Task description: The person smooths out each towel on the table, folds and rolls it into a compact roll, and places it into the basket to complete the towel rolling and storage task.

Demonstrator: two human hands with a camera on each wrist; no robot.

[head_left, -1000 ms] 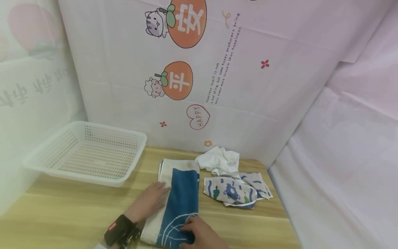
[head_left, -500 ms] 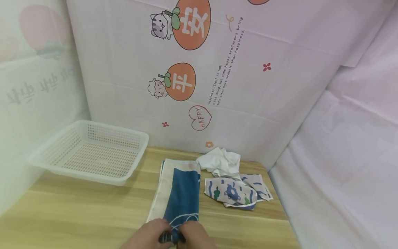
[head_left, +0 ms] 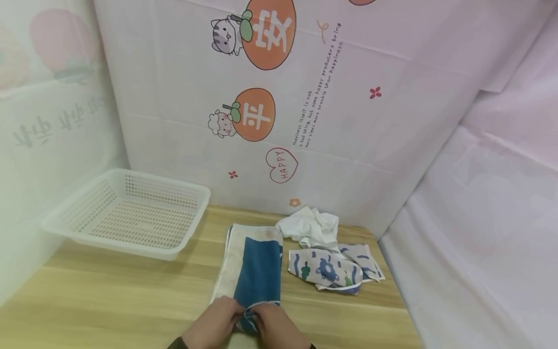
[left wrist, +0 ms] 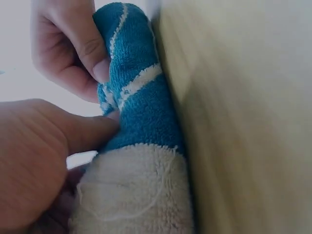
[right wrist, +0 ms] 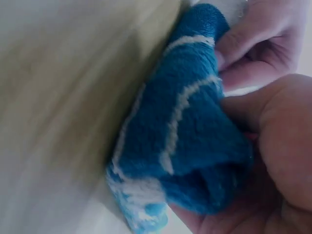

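A blue and cream towel (head_left: 260,269), folded into a long strip, lies on the wooden table in the head view. Both hands are at its near end, which is being rolled. My left hand (head_left: 216,322) pinches the left side of the roll, thumb on top. On the other side my right hand (head_left: 279,325) grips it the same way, the thumbs close together. Close up in the left wrist view, the rolled edge (left wrist: 146,112) shows terry loops and white lines. Folded layers (right wrist: 204,183) show at the roll's end in the right wrist view.
A white plastic basket (head_left: 180,237) stands at the back left. To the towel's right lie a crumpled white cloth (head_left: 311,228) and a patterned cloth (head_left: 324,269) with blue flowers. Printed white sheets (head_left: 348,121) hang behind and beside the wooden table (head_left: 131,295).
Earlier the left hand lay flat on the towel's left edge while the right held its near corner. Both hands then came together at the near end, and the roll has moved slightly forward.
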